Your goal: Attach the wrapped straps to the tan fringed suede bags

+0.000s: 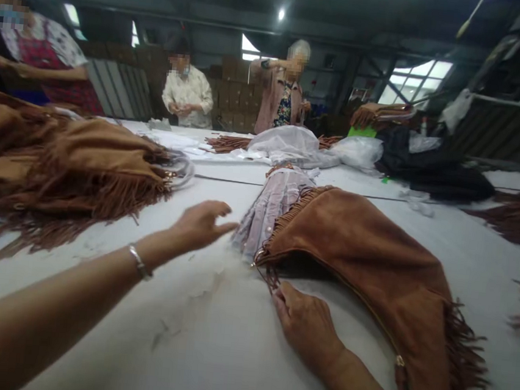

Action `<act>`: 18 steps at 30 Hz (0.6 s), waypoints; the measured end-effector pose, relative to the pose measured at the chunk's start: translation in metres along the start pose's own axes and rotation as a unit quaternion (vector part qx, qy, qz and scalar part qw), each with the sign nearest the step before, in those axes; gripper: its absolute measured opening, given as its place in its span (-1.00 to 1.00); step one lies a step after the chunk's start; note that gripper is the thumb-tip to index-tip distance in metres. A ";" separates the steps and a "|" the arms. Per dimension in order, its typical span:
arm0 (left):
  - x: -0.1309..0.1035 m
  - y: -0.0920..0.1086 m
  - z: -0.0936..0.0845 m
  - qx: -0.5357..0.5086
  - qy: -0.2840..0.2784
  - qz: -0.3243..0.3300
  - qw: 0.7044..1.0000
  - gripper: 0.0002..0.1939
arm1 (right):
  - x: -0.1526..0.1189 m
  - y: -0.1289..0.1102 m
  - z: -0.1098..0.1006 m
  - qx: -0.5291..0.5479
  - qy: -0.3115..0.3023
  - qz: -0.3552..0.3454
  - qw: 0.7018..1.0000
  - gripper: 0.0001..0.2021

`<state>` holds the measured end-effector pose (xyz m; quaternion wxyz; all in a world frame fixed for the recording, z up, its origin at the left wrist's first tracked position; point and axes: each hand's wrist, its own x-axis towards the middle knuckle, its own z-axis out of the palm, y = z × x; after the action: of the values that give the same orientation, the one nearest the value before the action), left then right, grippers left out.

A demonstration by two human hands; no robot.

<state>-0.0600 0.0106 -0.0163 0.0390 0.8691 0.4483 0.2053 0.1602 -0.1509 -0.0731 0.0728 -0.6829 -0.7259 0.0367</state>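
Observation:
A brown suede bag (357, 241) with fringed ends and a zipped edge lies across the table in front of me. Its zip pull (400, 360) hangs near the lower right. My right hand (305, 322) is closed on thin brown cords (273, 277) by the bag's left end. Left of the bag, my left hand (199, 226) hovers with thumb and fingers apart, holding nothing. Close to its fingertips, a whitish wrapped strap bundle (272, 205) with small metal studs joins the bag's end.
Several brown fringed bags (74, 159) are piled at the left on the white table (208, 349). Clear plastic bags (288, 142) and a dark cloth heap (432, 165) lie toward the back. Three people stand beyond the table, with stacked cartons (237, 98) behind them.

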 end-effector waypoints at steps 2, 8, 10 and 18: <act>-0.004 0.050 0.031 -0.064 -0.091 0.026 0.993 -0.47 | 0.000 -0.001 -0.001 -0.004 -0.001 -0.003 1.000 -0.83; -0.010 0.104 0.047 -0.044 -0.086 0.015 0.995 -0.58 | -0.013 0.019 -0.029 -0.066 0.122 -0.008 0.990 -0.75; -0.015 0.101 0.040 -0.049 -0.055 0.022 0.997 -0.53 | -0.018 0.041 -0.044 -0.132 0.213 0.044 0.967 -0.53; -0.006 0.128 0.034 -0.462 0.157 0.073 0.870 -0.60 | -0.014 0.091 -0.075 -0.076 0.089 0.174 0.978 -0.62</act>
<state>0.0485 -0.0661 -0.0171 0.3495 0.7386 0.2377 0.5253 0.2629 -0.1621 -0.0136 0.0778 -0.8026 -0.5875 -0.0676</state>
